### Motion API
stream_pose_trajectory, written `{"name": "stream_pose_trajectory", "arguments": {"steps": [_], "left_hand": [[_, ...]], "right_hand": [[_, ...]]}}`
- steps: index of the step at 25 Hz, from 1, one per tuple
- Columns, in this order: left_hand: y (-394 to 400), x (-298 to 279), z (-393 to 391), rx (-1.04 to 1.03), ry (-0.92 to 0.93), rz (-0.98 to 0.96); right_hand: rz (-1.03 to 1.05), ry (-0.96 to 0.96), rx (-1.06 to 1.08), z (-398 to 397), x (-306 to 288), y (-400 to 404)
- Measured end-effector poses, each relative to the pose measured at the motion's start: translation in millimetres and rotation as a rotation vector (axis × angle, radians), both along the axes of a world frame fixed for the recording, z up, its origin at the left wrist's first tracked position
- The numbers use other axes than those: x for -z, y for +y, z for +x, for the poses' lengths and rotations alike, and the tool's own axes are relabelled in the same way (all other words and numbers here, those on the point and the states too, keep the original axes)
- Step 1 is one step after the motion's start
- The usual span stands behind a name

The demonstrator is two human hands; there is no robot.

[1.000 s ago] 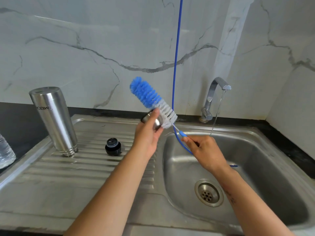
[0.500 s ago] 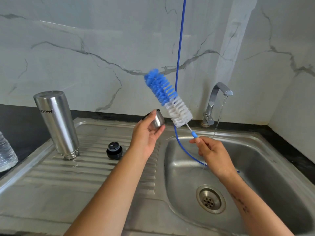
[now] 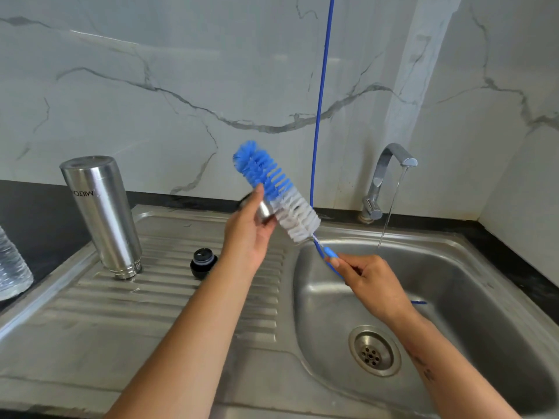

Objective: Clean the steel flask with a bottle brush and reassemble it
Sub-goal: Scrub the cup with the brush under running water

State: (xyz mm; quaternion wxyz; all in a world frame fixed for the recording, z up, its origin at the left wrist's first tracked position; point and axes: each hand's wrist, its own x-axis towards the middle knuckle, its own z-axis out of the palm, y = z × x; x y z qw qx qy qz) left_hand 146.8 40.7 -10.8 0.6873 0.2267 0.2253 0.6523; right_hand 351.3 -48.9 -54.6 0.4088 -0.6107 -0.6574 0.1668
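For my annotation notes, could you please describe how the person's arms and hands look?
Both forearms are bare, with no sleeves in view. The left hand and right hand wear no gloves, rings or watch that I can see. The right forearm carries a small dark tattoo near the wrist.

Both forearms come in bare, no sleeves showing, no rings or watch on the left hand [image 3: 246, 234] or right hand [image 3: 370, 284]; a small dark tattoo [image 3: 423, 368] marks the right forearm.

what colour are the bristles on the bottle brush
Blue at the tip, white nearer the handle, on the long bottle brush; the head view shows it.
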Motion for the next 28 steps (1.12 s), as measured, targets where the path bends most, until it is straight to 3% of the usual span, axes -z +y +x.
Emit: {"name": "stream_pose_trajectory", "arguments": {"steps": [5, 10, 14, 19, 24, 28], "left_hand": [[-17.0, 2.4, 21.3, 0.097, 0.127, 0.029], [-8.4, -3.2, 3.3, 0.056, -0.033, 0.039], [-15.6, 0.3, 17.5, 0.063, 0.132, -0.004], [-7.6, -0.2, 4.5, 0.046, -0.048, -0.083], [-8.9, -0.3, 2.1, 0.026, 0.113, -0.067], [-27.0, 8.3, 31.3, 0.179, 0.218, -0.026]], "right_hand": [[0.086, 0.035, 0.035, -7.0, -6.5, 4.3], [0.002, 0.003, -0.028, 6.3, -3.8, -7.5], [0.057, 0.084, 0.044, -2.4, -6.9, -1.1], [0.04, 0.178, 0.109, 6.2, -7.9, -7.4], [-0.014, 0.067, 0.025, 3.6, -2.9, -6.6], [0.04, 0.132, 0.04, -4.1, -7.8, -5.2]]}}
